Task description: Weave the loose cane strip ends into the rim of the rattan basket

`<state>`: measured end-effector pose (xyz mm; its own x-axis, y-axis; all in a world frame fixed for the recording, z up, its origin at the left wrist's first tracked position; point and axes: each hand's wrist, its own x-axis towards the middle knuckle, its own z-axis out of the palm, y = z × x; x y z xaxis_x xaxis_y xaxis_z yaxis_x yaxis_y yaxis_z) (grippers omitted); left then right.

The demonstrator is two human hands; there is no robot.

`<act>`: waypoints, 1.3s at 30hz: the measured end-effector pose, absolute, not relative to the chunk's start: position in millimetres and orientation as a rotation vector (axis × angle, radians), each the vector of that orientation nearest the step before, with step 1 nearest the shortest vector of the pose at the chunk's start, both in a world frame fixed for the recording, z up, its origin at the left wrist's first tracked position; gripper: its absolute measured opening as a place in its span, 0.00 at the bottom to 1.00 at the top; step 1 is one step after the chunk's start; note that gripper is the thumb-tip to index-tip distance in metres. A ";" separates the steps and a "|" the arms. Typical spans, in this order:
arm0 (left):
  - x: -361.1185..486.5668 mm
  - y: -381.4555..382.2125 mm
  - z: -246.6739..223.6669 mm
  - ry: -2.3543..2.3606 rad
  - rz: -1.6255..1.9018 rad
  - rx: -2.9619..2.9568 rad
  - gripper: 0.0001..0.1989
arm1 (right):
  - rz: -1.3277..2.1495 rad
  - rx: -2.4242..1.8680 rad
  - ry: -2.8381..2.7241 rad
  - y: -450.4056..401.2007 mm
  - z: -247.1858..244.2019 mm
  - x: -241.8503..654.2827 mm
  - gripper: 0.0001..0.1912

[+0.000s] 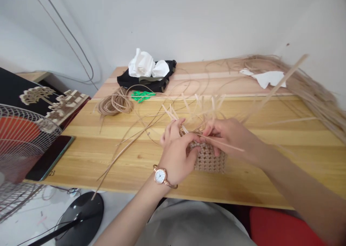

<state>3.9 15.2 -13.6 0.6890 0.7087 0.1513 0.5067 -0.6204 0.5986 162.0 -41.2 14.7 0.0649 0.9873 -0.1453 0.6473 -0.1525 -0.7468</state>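
A small woven rattan basket (209, 159) stands near the front edge of the wooden table, with pale stakes (201, 103) sticking up and outward from its far side. My left hand (177, 148), a watch on its wrist, grips the basket's upper left edge between thumb and fingers. At the upper right edge, my right hand (225, 134) pinches a thin rattan strand (229, 145) against the weave. That strand's loose end points right, below the hand. Some fingertips are hidden behind the basket, and the stakes at the right are blurred.
A coiled rattan bundle (115, 102), green netting (142, 96) and a black bag (143, 81) topped with white tissue (142, 64) lie at the back left. Long loose strands (305, 84) cover the right side. A phone (50, 157) and a fan (24, 156) are at the left.
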 end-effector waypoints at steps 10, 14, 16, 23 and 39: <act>8.6 17.9 -5.3 0.945 0.446 2.397 0.08 | 0.794 -1.933 -1.631 -44.1 15.4 159.2 0.08; 10.0 18.5 -4.4 0.933 0.429 2.410 0.08 | 0.762 -1.977 -1.631 -44.0 16.4 157.9 0.09; 10.8 18.7 -3.8 0.928 0.417 2.424 0.07 | 0.756 -2.009 -1.626 -43.3 16.6 156.4 0.08; 11.0 16.6 -2.4 0.928 0.404 2.441 0.08 | 0.850 -2.019 -1.559 -42.5 17.4 155.3 0.08; 16.6 27.4 14.2 0.736 -0.038 2.604 0.09 | 0.820 -2.033 -1.702 -47.2 28.5 152.2 0.06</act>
